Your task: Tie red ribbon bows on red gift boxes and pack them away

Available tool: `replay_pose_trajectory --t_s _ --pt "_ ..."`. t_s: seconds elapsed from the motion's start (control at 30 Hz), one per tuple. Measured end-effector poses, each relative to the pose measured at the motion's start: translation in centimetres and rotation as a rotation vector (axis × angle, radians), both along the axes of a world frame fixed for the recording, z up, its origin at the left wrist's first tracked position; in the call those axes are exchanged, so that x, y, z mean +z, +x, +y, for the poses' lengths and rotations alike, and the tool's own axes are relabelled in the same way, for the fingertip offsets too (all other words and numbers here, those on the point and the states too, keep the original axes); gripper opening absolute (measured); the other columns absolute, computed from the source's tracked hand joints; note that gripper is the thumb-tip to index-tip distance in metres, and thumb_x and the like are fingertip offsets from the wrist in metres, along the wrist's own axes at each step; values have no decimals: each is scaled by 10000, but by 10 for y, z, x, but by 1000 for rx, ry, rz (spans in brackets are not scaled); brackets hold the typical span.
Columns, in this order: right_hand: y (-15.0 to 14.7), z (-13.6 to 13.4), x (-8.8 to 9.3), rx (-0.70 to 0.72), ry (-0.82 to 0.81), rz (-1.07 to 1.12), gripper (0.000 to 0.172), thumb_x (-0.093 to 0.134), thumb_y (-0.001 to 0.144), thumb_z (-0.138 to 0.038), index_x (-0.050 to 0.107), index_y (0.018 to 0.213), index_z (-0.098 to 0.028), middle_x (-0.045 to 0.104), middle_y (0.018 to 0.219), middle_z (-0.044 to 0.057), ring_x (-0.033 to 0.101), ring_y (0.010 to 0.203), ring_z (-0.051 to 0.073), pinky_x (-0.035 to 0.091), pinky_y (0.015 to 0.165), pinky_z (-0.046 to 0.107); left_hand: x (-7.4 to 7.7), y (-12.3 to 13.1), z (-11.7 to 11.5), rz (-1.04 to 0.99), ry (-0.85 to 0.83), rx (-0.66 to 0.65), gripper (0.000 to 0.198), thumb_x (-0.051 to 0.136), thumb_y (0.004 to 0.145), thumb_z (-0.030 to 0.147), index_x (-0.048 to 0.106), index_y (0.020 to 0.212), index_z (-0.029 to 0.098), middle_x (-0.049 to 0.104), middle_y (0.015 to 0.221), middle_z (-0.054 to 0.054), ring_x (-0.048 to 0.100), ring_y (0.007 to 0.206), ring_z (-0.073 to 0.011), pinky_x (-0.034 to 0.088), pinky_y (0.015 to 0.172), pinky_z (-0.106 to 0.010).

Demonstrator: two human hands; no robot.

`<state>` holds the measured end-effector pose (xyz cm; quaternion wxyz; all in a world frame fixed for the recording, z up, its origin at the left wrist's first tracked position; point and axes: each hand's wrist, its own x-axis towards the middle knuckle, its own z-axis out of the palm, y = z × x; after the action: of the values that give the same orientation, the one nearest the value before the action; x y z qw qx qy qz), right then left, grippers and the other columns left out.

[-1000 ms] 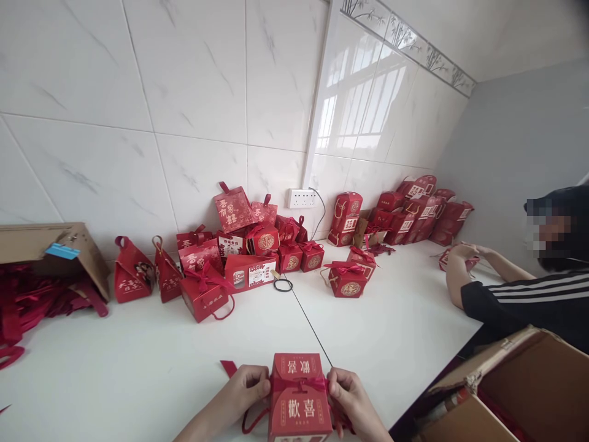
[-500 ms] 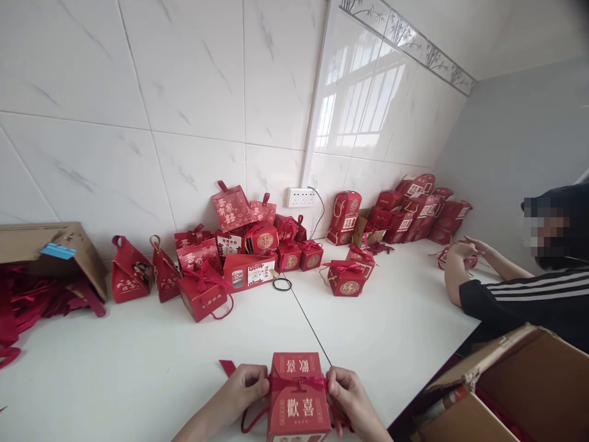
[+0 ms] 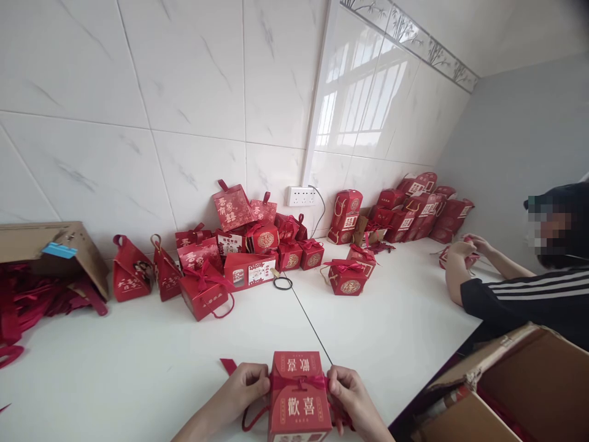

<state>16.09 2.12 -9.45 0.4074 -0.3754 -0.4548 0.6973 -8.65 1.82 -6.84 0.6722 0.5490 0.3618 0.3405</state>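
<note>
At far left, a brown carton (image 3: 93, 253) spills loose red ribbons (image 3: 41, 304) onto the white table (image 3: 138, 362). Next come two tent-shaped boxes (image 3: 129, 270), then a pile of small red boxes; the tilted square one on top (image 3: 232, 207) carries 吾家有囍 in pale characters.

In front, the left hand (image 3: 251, 388) is nearly closed, thumb and curled fingers pinching the satin ribbon (image 3: 301, 383) where it leaves the gift box (image 3: 300, 411). That box sits at the table's near edge, directly between the hands. It looks like light, fairly stiff card that would dent or slide if squeezed; holding it low by its sides seems safest, while the ribbon looks soft and slippery, best pinched close to the card. Large gold 歡喜 faces the wearer, repeated upside down on the far flap; the small print is too fine to read. The right hand (image 3: 348, 393) mirrors the left, pinching the ribbon at the right side.

Farther right, stacked boxes (image 3: 405, 224) show 囍 labels, near a co-worker's striped sleeve (image 3: 515, 294) and an open carton (image 3: 538, 383).
</note>
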Motion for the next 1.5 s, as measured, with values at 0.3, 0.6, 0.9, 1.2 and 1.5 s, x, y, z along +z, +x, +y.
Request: replay_pose_trajectory --t_s 0.3,0.6,0.9,1.2,1.5 --pt "1 1 -5 10 1 30 489 678 638 -564 378 584 -181 460 386 -63 420 251 58 254 226 126 -3 0 1 -3 2 2 518 583 698 614 384 571 152 460 630 -4 399 599 -103 248 542 -227" --pt "1 1 -3 -2 -2 27 488 682 637 -559 380 577 -180 457 393 -66 404 248 48 261 223 125 -3 0 1 9 6 9 535 583 686 628 361 564 156 436 619 3 393 589 -97 239 533 -226" --pt "1 -1 0 3 17 41 469 677 652 -546 388 588 -183 418 360 -78 353 234 39 240 226 126 5 1 0 11 17 -11 525 574 689 634 424 584 142 463 648 -10 400 605 -107 251 547 -233" --pt "1 1 -3 4 21 69 451 683 664 -522 400 589 -179 418 366 -79 342 234 31 244 228 122 3 0 0 37 18 -15 529 561 691 645 422 599 143 463 658 -14 401 623 -116 254 560 -239" --pt "-1 0 3 -2 22 68 449 692 650 -523 421 579 -172 445 368 -67 384 254 44 265 228 122 8 1 1 63 14 -8 544 553 676 669 415 598 149 461 655 -13 403 615 -116 262 558 -239"
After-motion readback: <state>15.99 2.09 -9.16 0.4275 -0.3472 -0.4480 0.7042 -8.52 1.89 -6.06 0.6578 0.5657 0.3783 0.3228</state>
